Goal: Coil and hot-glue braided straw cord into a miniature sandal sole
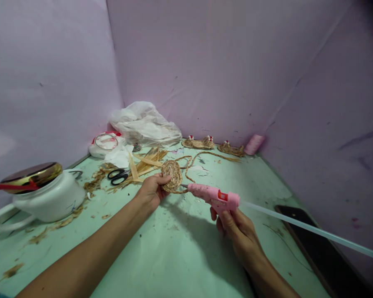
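My left hand (151,191) pinches a small oval coil of braided straw rope (172,176) and holds it on edge above the green table (174,248). The rope's loose tail (202,156) trails away toward the back wall. My right hand (236,227) is wrapped round the handle of a pink glue gun (213,195). The gun's nozzle touches the lower right edge of the coil. A long clear glue stick (311,229) sticks out of the gun's back to the right.
Black scissors (118,176) and loose straw strips (146,163) lie left of the coil. A white lidded pot (42,194) stands at far left. Finished straw pieces (199,142), a pink spool (254,143), a plastic bag (144,122) and a dark phone (317,244) line the walls.
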Demonstrator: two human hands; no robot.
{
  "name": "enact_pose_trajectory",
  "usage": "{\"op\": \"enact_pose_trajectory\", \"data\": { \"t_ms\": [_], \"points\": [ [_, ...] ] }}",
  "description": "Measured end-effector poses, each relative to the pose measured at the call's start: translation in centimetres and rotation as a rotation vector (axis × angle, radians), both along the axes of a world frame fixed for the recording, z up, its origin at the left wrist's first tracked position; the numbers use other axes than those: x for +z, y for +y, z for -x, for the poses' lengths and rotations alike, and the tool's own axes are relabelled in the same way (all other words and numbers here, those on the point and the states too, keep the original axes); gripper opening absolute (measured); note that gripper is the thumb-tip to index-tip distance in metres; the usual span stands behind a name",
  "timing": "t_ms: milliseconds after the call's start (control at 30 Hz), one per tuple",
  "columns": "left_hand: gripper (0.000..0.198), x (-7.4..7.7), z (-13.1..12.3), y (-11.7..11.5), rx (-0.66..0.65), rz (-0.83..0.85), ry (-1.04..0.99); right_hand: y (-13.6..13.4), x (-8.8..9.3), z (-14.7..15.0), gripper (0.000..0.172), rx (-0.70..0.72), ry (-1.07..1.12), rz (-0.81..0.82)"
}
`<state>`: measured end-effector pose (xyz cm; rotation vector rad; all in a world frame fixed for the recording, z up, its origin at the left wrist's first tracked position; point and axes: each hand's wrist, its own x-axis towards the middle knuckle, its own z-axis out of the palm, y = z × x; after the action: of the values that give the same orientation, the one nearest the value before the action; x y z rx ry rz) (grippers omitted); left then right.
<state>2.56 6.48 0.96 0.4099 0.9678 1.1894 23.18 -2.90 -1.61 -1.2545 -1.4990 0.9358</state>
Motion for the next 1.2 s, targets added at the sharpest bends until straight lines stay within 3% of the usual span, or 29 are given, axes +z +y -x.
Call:
{"op": "enact_pose_trajectory", "data": {
  "t_ms": [367,833,1200],
  "points": [
    [0.032,-0.01,0.02,-0.09,-0.031,-0.013,-0.01,0.16,0.0,0.08,0.039,-0.016,0.063,-0.004],
    [0.027,0.15,-0.11,-0.29,-0.049,-0.023,0.011,0.25,0.78,0.69,0.041,-0.049,0.139,-0.013],
    [0.029,-0.03,-0.09,-0.34,-0.057,-0.019,0.022,0.6,0.04,0.59,0.042,-0.053,0.166,-0.029]
  ]
}}
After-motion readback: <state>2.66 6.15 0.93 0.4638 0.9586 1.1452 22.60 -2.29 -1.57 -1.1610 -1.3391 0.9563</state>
